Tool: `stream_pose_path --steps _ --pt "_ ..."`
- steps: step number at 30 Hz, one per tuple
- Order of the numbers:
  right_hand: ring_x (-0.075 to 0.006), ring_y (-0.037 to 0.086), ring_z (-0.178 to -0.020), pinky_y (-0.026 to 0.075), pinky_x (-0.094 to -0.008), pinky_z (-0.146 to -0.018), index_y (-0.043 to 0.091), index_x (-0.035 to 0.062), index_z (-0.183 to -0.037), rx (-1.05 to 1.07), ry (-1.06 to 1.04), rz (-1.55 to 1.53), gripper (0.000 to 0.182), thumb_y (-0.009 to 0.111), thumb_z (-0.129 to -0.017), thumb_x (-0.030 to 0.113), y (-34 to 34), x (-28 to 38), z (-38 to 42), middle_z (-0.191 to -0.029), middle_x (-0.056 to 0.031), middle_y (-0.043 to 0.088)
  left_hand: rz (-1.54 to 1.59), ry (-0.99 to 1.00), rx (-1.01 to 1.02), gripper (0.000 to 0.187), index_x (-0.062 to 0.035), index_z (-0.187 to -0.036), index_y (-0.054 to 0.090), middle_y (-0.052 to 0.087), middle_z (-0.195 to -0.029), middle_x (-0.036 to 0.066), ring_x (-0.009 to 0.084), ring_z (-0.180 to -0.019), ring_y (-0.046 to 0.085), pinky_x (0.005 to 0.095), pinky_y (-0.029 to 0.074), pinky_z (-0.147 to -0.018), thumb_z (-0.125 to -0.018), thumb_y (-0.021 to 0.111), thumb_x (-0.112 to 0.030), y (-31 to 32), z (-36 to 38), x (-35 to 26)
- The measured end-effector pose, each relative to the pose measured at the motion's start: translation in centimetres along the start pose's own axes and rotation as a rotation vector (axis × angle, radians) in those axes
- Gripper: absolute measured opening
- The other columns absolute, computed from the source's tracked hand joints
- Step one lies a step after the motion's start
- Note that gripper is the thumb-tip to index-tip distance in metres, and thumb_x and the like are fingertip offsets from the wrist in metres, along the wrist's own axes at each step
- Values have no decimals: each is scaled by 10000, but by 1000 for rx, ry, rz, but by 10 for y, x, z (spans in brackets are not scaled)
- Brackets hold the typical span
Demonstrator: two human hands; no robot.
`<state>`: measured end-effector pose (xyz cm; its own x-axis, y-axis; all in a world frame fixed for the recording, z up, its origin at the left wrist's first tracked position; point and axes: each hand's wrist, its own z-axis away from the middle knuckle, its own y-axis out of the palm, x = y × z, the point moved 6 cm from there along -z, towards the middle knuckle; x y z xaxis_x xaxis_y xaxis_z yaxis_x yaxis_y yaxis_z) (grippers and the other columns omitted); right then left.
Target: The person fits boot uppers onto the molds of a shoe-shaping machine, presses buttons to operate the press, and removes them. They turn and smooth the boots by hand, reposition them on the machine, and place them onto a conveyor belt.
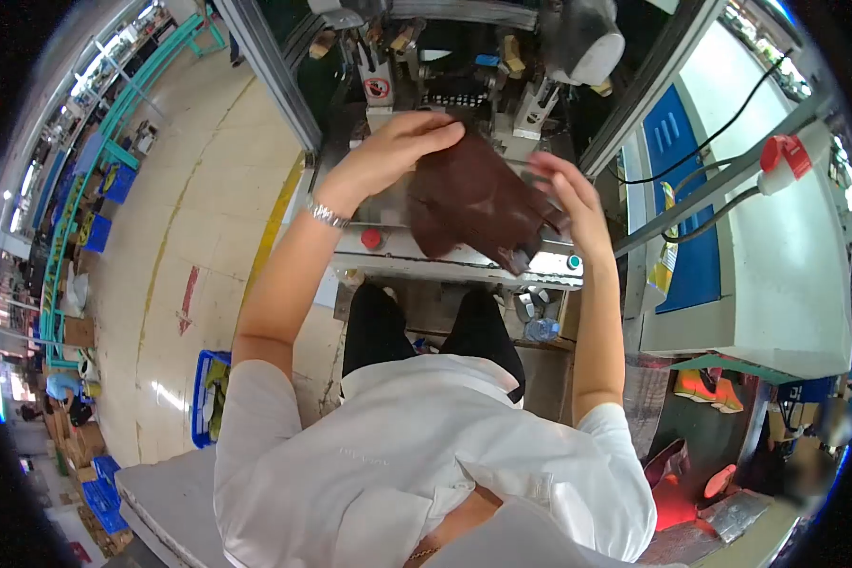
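A dark brown leather-like piece (473, 196) hangs in front of the machine, above the front ledge. My left hand (412, 149) pinches its upper left edge, thumb on top. At its right side is my right hand (570, 194), slightly blurred, with fingers bent near the piece's lower right corner; whether they grip it is hard to make out. Behind the piece stands the machine (454, 85) with metal clamps. A red button (371, 238) and a green button (574, 262) sit on the ledge to either side of the piece.
At right is a large pale machine housing (776, 218) with a red-and-white plug (786, 161) on a bar. Orange shoes (708, 390) and red pieces (672, 502) lie on a lower right shelf. A blue crate (202, 398) stands on the floor at left.
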<state>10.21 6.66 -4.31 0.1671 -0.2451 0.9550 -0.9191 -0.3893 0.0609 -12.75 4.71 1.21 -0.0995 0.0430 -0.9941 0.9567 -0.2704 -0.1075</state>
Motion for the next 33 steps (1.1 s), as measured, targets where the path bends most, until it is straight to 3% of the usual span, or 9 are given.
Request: stream_pose_path --steps 2,7,10,15,21,24,28,31,33 --pt "-162 502 -1080 391 -303 -916 490 15 -1209 248 34 -331 378 490 -914 251 31 13 -14 -1170 -72 547 165 -53 134 342 -25 -1044 567 590 -989 12 92 -913 549 270 447 -787 -865 585 -316 23 -12 -17" --pt "-165 491 -1102 373 -306 -939 464 24 -1232 59 80 -560 473 587 -854 280 1 -9 -11 -1191 -63 533 424 1 487 390 -28 -1129 527 567 -1075 12 97 -960 530 273 443 -815 -872 573 -318 59 -13 -48" --pt "-115 551 -873 433 -252 -746 567 71 -1077 37 -51 -649 357 684 -778 228 -24 15 -8 -1047 -3 576 13 118 561 233 -55 -1008 556 550 -967 -31 47 -894 487 226 408 -798 -898 545 -260 60 -13 -19" --pt "-36 495 -619 368 -151 -507 600 72 -925 -291 -149 -291 137 641 -811 135 -68 90 -47 -791 24 589 82 372 61 133 -81 -950 544 486 -828 -81 7 -786 414 182 346 -731 -896 536 -202 34 -64 -72" --pt "-132 614 -735 511 -245 -659 580 35 -968 -307 -107 -437 124 553 -850 64 -97 103 -149 -840 -41 638 536 195 -122 126 -130 -977 552 589 -910 -29 87 -819 555 256 433 -734 -930 477 -220 25 -163 -73" --pt "-135 615 -720 504 -239 -644 595 45 -913 -261 -70 -471 83 578 -833 55 -105 77 -166 -810 -41 642 659 187 -125 126 -123 -924 573 549 -742 -65 31 -605 468 199 340 -490 -904 533 -241 42 -167 -72" --pt "-129 603 -786 469 -276 -712 604 85 -971 -247 -39 -464 151 583 -857 181 -98 51 -141 -886 -41 644 285 192 -226 168 -94 -987 573 598 -817 -7 110 -681 539 252 423 -576 -870 574 -214 28 -166 -45" --pt "-138 576 -933 441 -304 -821 547 115 -1112 -174 125 -495 310 513 -890 328 -81 13 -102 -1045 -34 614 -562 997 -936 258 -42 -1061 543 571 -957 81 205 -921 522 333 406 -822 -820 606 -111 42 -70 -109" --pt "-150 520 -1070 409 -336 -884 486 132 -1208 -78 270 -684 411 462 -902 405 -52 -27 -64 -1169 -28 564 -766 1297 -660 334 -36 -1087 522 534 -1080 119 264 -1025 484 370 364 -876 -764 604 -63 81 -16 -139"
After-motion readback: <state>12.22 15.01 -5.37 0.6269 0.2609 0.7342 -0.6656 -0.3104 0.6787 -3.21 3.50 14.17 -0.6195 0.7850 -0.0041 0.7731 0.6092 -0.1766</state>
